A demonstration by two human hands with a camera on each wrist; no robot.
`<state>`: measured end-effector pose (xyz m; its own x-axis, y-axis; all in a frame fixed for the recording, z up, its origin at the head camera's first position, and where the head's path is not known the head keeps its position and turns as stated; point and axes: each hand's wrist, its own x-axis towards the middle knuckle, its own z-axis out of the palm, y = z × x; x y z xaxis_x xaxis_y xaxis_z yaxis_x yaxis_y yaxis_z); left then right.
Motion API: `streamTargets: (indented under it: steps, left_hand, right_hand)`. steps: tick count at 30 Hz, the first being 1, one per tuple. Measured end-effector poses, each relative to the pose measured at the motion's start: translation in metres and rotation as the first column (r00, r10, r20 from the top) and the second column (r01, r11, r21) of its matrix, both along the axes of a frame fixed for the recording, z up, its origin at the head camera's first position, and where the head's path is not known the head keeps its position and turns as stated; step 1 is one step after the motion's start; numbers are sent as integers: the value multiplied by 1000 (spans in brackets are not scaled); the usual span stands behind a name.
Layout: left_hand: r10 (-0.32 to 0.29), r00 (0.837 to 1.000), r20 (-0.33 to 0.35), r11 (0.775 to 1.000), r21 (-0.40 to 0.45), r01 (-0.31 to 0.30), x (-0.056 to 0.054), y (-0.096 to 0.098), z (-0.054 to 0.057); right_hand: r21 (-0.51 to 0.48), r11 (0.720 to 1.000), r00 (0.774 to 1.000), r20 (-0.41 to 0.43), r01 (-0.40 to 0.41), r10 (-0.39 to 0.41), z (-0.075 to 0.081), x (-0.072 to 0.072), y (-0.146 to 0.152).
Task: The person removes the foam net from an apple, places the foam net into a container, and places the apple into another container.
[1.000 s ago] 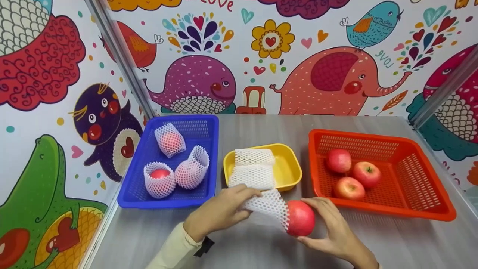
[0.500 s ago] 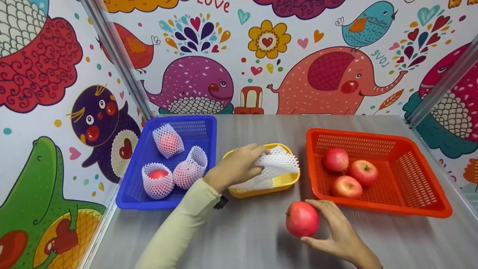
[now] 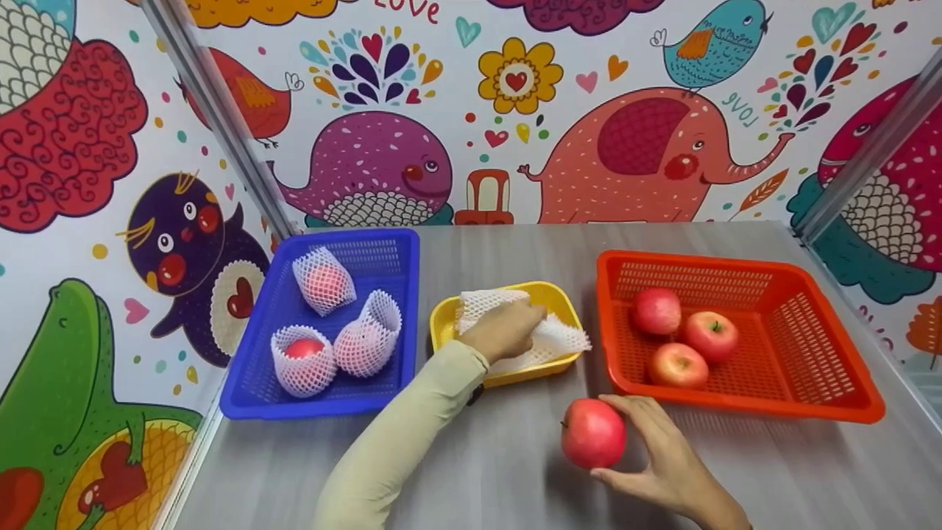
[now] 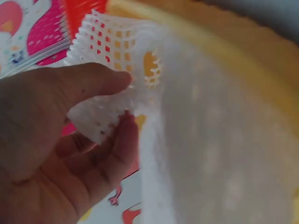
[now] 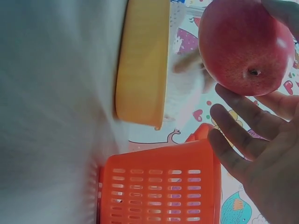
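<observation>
My left hand [image 3: 508, 330] is low over the yellow tray [image 3: 515, 377], at the white foam net sleeves in it. In the left wrist view, its thumb and fingers pinch the edge of a foam net sleeve [image 4: 105, 42]. That sleeve's open end [image 3: 568, 338] reaches the tray's right rim. To the right and nearer, my right hand [image 3: 662, 460] holds a bare red apple [image 3: 592, 434] between thumb and fingers, above the grey table. The right wrist view shows the apple's blossom end [image 5: 253, 72], with some fingers spread beneath it.
A blue basket [image 3: 316, 408] on the left holds three apples in foam nets, including a netted apple [image 3: 303, 361] at its front. On the right, a red basket [image 3: 780, 361] contains three bare apples, one of them a paler apple [image 3: 678, 366]. Printed walls stand behind.
My left hand has taken the foam net sleeve away from the apple and back to the yellow tray, where it has lowered. The right hand keeps its hold on the apple, now bare.
</observation>
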<state>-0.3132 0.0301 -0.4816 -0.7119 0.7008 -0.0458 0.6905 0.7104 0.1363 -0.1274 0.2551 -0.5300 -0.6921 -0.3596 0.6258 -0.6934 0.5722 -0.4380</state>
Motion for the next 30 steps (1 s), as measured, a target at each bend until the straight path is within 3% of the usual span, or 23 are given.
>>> streamTargets:
  steps: [5,11,16,20,25,30]
  left_hand:
    - [-30,998,-46,992,-126,24,5,5,-21]
    - [-21,999,-44,985,-174,13,6,6,-25]
    - [12,999,-38,986,-167,-18,9,2,-18]
    - [85,995,-53,991,-97,-89,16,-6,-4]
    - [155,983,-95,986,-40,-159,29,-22,11]
    - [157,974,-164,988,45,-151,50,-46,21]
  right_hand:
    - [2,1000,1000,9,13,-13,-1,0,0]
    - [-4,999,999,14,32,-32,-2,2,-1]
    - [4,1000,1000,14,27,-27,-3,2,-2]
    - [0,1000,999,21,31,-31,-3,2,-2]
    - [-8,1000,1000,15,19,-19,-3,1,-3]
    - [-17,1000,1000,17,5,-5,-3,0,-4]
